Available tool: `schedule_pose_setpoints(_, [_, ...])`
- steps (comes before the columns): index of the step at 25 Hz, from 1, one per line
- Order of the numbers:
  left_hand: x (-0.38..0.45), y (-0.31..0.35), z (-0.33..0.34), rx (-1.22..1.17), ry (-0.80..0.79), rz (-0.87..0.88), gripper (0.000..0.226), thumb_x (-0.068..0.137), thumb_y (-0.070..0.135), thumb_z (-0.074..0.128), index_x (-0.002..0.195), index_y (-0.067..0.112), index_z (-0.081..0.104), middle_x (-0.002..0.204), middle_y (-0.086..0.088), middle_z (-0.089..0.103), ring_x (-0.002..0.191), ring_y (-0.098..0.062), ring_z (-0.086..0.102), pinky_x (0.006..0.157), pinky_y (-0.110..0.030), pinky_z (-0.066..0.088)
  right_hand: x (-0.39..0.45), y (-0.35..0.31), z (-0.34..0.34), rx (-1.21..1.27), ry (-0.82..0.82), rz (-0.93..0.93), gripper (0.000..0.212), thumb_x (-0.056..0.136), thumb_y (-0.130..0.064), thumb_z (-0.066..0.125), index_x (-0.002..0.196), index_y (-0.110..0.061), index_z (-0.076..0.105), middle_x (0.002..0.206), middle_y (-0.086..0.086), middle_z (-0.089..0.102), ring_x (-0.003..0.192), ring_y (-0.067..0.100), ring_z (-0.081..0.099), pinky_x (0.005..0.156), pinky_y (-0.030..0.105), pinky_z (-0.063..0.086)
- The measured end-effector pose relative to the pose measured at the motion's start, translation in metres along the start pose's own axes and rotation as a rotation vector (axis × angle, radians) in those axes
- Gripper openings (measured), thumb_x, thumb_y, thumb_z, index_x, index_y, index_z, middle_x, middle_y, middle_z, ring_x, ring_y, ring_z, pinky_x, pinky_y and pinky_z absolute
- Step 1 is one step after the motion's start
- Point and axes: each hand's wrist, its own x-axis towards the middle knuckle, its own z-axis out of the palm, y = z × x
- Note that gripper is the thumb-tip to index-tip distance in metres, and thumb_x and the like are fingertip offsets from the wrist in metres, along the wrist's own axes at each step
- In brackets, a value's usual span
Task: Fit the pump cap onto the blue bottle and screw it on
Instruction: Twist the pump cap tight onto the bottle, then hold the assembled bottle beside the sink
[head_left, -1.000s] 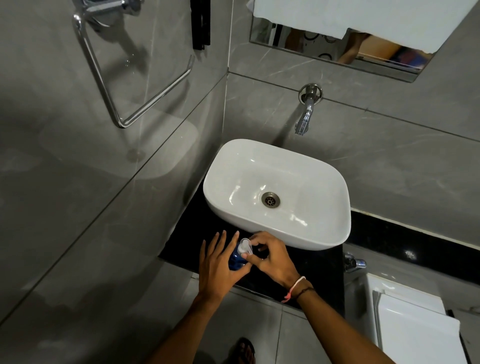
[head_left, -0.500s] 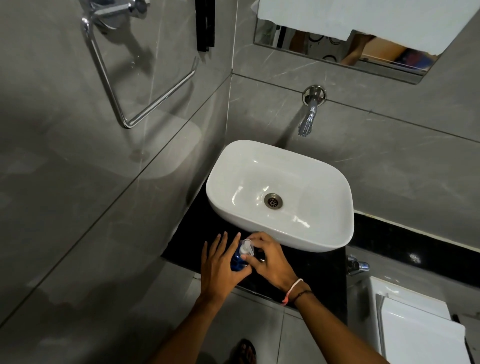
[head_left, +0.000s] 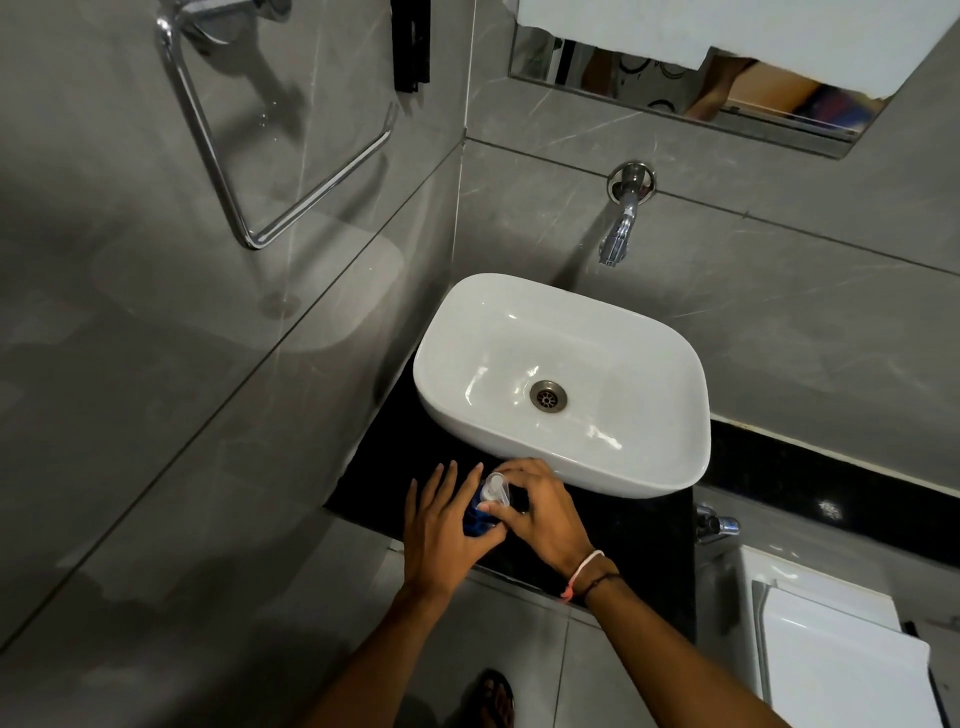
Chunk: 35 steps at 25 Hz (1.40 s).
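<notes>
A small blue bottle (head_left: 475, 519) stands on the black counter (head_left: 623, 525) just in front of the white basin. My left hand (head_left: 441, 530) steadies it from the left, thumb against its side and fingers stretched out straight. A clear pump cap (head_left: 494, 487) sits on top of the bottle. My right hand (head_left: 540, 512) curls around that cap, fingertips pinching it. Most of the bottle is hidden between my two hands.
The white basin (head_left: 675, 415) fills the counter behind my hands, with a chrome wall tap (head_left: 621, 223) above it. A chrome towel ring (head_left: 249, 156) hangs on the left wall. A small valve (head_left: 719, 525) and a white toilet tank (head_left: 831, 639) lie to the right.
My hands stay on the bottle and cap. My right fingers have shifted a little around the cap; the view itself has drifted slightly.
</notes>
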Motion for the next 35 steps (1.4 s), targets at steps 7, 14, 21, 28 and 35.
schedule_pose_setpoints(7, [-0.001, -0.003, 0.006, 0.025, 0.007, -0.003, 0.076, 0.071, 0.055, 0.075, 0.137, 0.024, 0.057, 0.141, -0.008, 0.059, 0.138, -0.031, 0.046, 0.113, -0.058, 0.034, -0.004, 0.001, 0.006, -0.102, 0.013, -0.060, 0.031, 0.094, -0.035, 0.070, 0.116, -0.013, 0.072, 0.119, -0.001, 0.072, 0.110, 0.017, 0.059, 0.091, 0.036, 0.054])
schedule_pose_setpoints(14, [-0.002, -0.002, 0.003, 0.054, 0.026, 0.034, 0.074, 0.069, 0.053, 0.078, 0.134, 0.022, 0.060, 0.136, -0.010, 0.063, 0.135, -0.034, 0.049, 0.110, -0.060, 0.037, -0.009, 0.001, 0.000, -0.357, 0.087, -0.133, 0.059, 0.089, -0.058, 0.067, 0.125, -0.012, 0.067, 0.129, 0.005, 0.069, 0.118, 0.024, 0.059, 0.096, 0.045, 0.053])
schedule_pose_setpoints(21, [0.000, 0.002, 0.002, 0.055, 0.064, 0.050, 0.081, 0.071, 0.069, 0.070, 0.135, 0.021, 0.059, 0.132, -0.003, 0.067, 0.131, -0.026, 0.053, 0.113, -0.057, 0.035, -0.031, 0.030, -0.025, -0.657, 0.157, 0.189, 0.092, 0.092, -0.076, 0.030, 0.160, -0.013, 0.023, 0.167, 0.021, 0.023, 0.155, 0.037, 0.022, 0.123, 0.058, 0.029])
schedule_pose_setpoints(28, [0.012, -0.028, -0.017, 0.020, 0.138, -0.004, 0.081, 0.065, 0.059, 0.080, 0.133, 0.019, 0.061, 0.125, -0.013, 0.068, 0.128, -0.029, 0.054, 0.115, -0.057, 0.031, -0.031, 0.028, -0.023, -0.686, 0.097, 0.262, 0.096, 0.090, -0.079, 0.023, 0.160, -0.013, 0.020, 0.167, 0.022, 0.022, 0.155, 0.039, 0.018, 0.125, 0.058, 0.022])
schedule_pose_setpoints(35, [0.021, -0.076, -0.051, 0.061, 0.164, -0.036, 0.078, 0.070, 0.065, 0.067, 0.132, 0.018, 0.061, 0.124, -0.011, 0.068, 0.122, -0.030, 0.057, 0.110, -0.057, 0.037, -0.031, 0.027, -0.022, -0.696, 0.068, 0.273, 0.097, 0.090, -0.080, 0.020, 0.161, -0.014, 0.017, 0.168, 0.021, 0.018, 0.156, 0.039, 0.013, 0.127, 0.058, 0.018])
